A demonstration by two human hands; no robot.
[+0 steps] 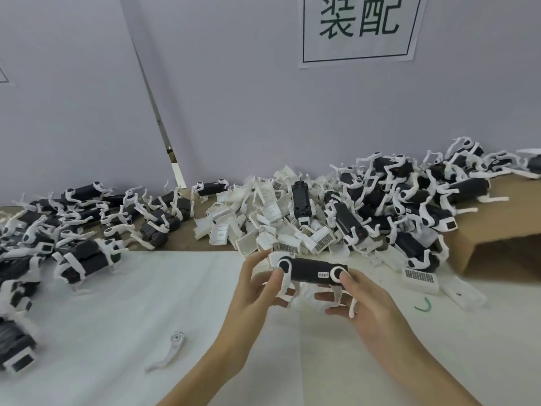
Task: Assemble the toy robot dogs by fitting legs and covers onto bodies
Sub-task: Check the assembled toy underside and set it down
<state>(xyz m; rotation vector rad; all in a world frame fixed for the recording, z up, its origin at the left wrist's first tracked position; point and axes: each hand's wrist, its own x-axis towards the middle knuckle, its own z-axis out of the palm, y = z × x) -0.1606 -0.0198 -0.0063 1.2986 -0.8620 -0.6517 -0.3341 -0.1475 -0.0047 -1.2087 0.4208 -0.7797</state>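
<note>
A black toy dog body [307,272] with white legs is held sideways above the white table sheet [117,303]. My left hand [257,291] grips its left end, thumb on the round white hip joint there. My right hand [369,300] grips the right end, thumb pressed on the other white joint. White legs hang down between my fingers. One loose white leg [171,351] lies on the sheet at lower left. A heap of white covers [263,221] sits just behind my hands.
Assembled black-and-white dogs are piled at the left [58,230] and at the back right [409,206]. An open cardboard box [497,230] lies at right. A green wire bit [423,306] lies right of my hands. A grey wall with a sign [360,27] stands behind.
</note>
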